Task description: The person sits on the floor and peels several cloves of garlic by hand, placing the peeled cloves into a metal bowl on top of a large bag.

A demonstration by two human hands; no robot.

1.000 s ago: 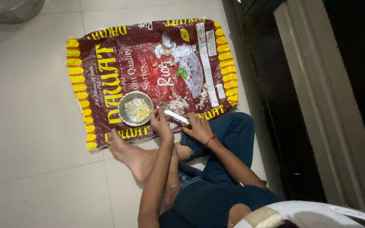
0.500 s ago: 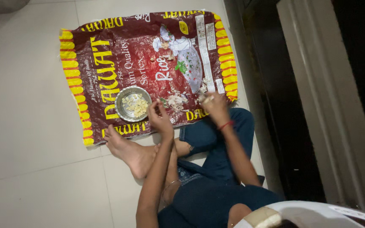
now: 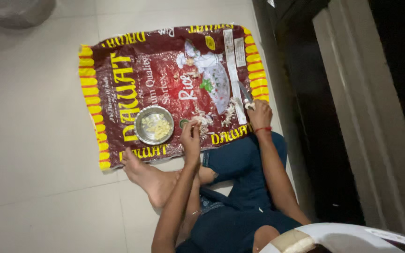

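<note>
I sit on the floor with a maroon and yellow sack [image 3: 132,75] spread flat in front of me. On it stands a small steel bowl [image 3: 141,133] with pale peeled garlic cloves [image 3: 158,126] inside. My left hand [image 3: 191,136] is just right of the bowl, its fingers pinched on a small pale garlic clove [image 3: 194,122]. My right hand [image 3: 258,115], a red thread on its wrist, rests at the sack's right edge and grips a knife [image 3: 245,93] whose blade points away from me. A heap of papery peels [image 3: 207,119] lies between the hands.
More peels [image 3: 230,110] are scattered near the right hand. My bare foot [image 3: 148,175] rests at the sack's near edge. A dark door frame [image 3: 305,117] runs along the right. A grey round vessel [image 3: 19,9] stands at the far left corner on the tiled floor [image 3: 33,140].
My right hand has carried the knife from beside the left hand out to the sack's right edge. The left hand has stayed by the bowl.
</note>
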